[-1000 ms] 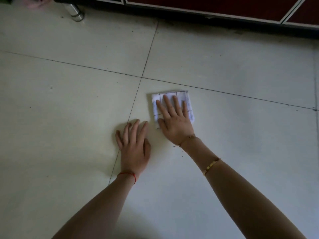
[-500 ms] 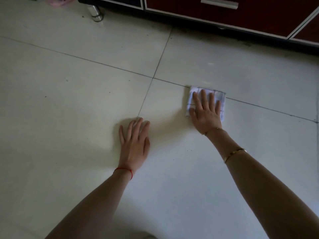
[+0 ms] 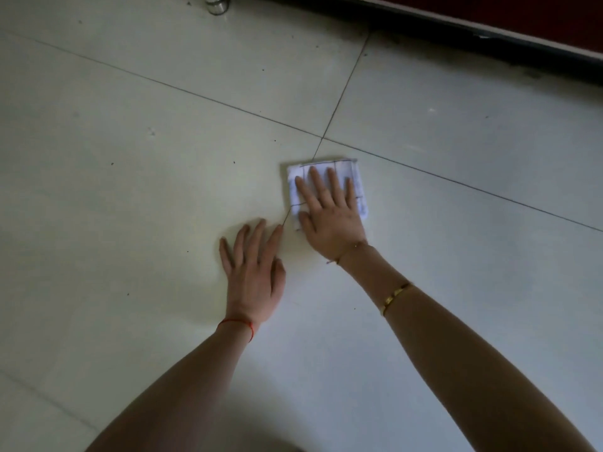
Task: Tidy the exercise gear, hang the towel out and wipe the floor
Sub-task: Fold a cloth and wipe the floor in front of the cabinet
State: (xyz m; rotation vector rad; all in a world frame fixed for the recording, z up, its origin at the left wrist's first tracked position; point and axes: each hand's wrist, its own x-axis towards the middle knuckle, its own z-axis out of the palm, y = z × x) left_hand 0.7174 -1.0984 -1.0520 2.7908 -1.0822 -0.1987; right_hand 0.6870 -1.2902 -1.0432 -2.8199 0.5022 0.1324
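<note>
A small folded white cloth [image 3: 357, 177] with thin dark check lines lies flat on the pale tiled floor [image 3: 130, 190], just below a crossing of grout lines. My right hand [image 3: 329, 213] presses down on it with straight, spread fingers and covers most of it. My left hand [image 3: 253, 272] rests flat on the bare tile a little to the left and nearer to me, fingers straight, holding nothing. Its fingertips lie close to the cloth's lower left corner.
A dark red cabinet front with a black base [image 3: 489, 31] runs along the top right. A shiny metal leg [image 3: 216, 3] stands on the floor at the top. Small dark specks dot the tiles.
My right hand has slid the cloth back to the left, towards my left hand, after reaching out to the right half a second ago. The left hand has stayed planted on the tile.
</note>
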